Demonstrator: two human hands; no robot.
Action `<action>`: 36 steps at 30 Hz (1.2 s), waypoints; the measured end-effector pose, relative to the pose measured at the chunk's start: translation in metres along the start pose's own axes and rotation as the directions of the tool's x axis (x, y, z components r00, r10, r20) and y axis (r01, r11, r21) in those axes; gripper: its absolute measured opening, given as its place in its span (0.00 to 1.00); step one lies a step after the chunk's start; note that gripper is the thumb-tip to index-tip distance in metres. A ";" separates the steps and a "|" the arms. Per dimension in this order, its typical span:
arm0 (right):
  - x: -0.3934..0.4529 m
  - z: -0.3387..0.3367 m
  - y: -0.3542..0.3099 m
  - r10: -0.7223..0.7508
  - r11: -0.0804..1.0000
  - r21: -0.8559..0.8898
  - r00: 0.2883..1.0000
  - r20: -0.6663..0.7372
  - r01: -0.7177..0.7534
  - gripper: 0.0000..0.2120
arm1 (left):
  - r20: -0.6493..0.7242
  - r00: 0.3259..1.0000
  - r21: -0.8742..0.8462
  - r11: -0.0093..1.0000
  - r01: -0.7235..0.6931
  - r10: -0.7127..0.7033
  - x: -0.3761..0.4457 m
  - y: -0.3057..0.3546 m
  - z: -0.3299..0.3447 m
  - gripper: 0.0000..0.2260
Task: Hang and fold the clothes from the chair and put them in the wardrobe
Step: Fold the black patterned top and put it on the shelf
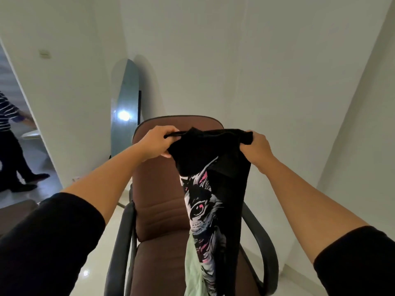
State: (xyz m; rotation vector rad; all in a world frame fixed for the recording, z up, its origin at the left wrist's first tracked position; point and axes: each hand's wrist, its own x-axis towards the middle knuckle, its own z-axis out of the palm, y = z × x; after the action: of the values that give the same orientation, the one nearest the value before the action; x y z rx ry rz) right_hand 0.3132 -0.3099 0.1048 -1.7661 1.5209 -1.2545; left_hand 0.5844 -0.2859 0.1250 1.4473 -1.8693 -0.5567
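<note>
head view: both hands, left hand point(157, 144) and right hand point(255, 149), grip black shirt point(213, 167) above chair point(162, 212).

Black cat-print shirt point(213, 189), brown chair point(158, 201)

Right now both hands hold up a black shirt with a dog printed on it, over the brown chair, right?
Not quite: the head view shows a cat's face on the black shirt, not a dog. The left hand and right hand do hold it up over the brown chair.
</note>
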 end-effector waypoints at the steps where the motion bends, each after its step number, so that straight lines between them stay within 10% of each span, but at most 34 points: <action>1: -0.004 0.000 -0.001 0.016 1.000 -0.003 1.000 -0.009 -0.016 0.09 | -0.033 0.999 0.000 1.000 -0.015 0.015 -0.002 0.004 -0.001 0.06; 12: -0.089 -0.006 -0.010 -0.124 0.986 0.098 0.989 -0.085 0.132 0.19 | -0.197 0.960 -0.097 0.970 -0.222 0.200 -0.075 0.010 -0.009 0.17; 19: -0.148 -0.012 -0.055 -0.227 0.971 0.081 0.974 0.014 0.225 0.24 | -0.052 0.971 0.184 0.958 -0.219 0.233 -0.122 0.026 -0.031 0.28; 29: -0.178 -0.035 -0.057 -0.001 0.996 -0.083 0.939 0.344 0.032 0.27 | 0.368 0.925 0.176 0.969 -0.170 0.095 -0.150 0.024 -0.053 0.28; 36: -0.130 -0.007 -0.009 0.109 0.943 -0.328 0.875 0.471 0.059 0.27 | 0.327 0.945 0.363 0.920 -0.149 0.024 -0.106 -0.010 -0.006 0.24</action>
State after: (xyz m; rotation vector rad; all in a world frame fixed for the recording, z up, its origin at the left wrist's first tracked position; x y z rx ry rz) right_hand 0.3173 -0.1835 0.0731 -2.0637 1.4994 -0.4843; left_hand 0.6096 -0.1873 0.0945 1.5791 -2.3930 -0.4095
